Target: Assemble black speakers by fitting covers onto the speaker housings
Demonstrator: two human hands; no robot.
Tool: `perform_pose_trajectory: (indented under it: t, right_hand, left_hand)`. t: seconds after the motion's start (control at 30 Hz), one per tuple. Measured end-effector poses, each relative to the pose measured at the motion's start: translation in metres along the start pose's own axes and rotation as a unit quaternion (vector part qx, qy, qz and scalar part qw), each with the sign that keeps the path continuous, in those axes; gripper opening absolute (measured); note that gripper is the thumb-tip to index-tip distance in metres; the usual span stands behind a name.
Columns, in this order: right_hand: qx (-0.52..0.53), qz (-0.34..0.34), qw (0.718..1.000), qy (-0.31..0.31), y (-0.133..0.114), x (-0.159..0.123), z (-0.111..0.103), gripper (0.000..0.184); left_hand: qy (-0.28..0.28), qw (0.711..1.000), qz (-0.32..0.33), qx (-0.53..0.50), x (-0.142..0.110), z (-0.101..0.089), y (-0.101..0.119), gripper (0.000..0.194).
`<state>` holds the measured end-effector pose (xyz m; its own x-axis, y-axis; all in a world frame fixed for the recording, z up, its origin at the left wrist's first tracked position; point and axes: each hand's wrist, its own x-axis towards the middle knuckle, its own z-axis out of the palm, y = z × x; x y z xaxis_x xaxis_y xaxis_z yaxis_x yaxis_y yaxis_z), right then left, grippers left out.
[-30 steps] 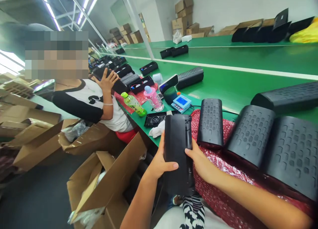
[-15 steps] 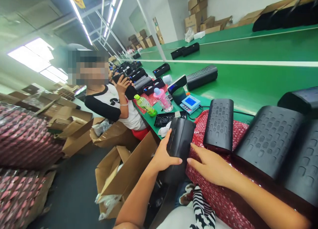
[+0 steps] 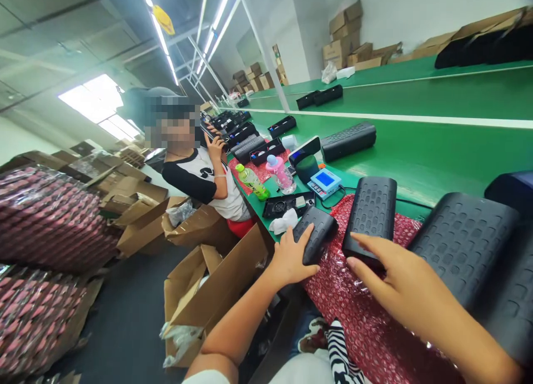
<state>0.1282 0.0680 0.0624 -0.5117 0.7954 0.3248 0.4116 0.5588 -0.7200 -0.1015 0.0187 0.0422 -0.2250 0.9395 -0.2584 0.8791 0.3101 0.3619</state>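
Observation:
My left hand (image 3: 290, 257) grips the near end of a black speaker shell (image 3: 315, 233) lying at the left edge of a red bubble-wrap sheet (image 3: 358, 312). My right hand (image 3: 395, 284) hovers with fingers spread, holding nothing, its fingertips next to the near end of a second black shell (image 3: 370, 215). Two larger shells (image 3: 462, 242) lie to the right on the same sheet.
A green conveyor belt (image 3: 416, 145) carries more black shells. A small blue meter (image 3: 325, 183), a pink bottle (image 3: 281, 172), a green drink bottle (image 3: 252, 181) and a white rag (image 3: 283, 223) sit at the table edge. A seated person (image 3: 200, 176) works to the left. An open cardboard box (image 3: 208, 295) stands below, with rolls of red wrap (image 3: 45, 234) further left.
The shell I held upright in both hands now lies flat on the red wrap. My right hand let go of it and moved right, toward the second shell. The view swung left.

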Motion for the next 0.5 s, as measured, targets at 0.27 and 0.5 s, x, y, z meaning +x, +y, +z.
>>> perform_pose_trajectory:
  t: [0.27,0.5]
  right_hand:
    - [-0.021,0.057,0.991,0.121,0.01,-0.002,-0.038,0.047]
    - [0.027,0.07,0.982,0.173,0.011,0.0,-0.051,0.036]
  left_hand:
    - [0.007,0.978,0.159,-0.136,0.05,-0.017,0.029,0.089]
    - [-0.022,0.922,0.103,-0.372,0.144,0.012,0.11,0.113]
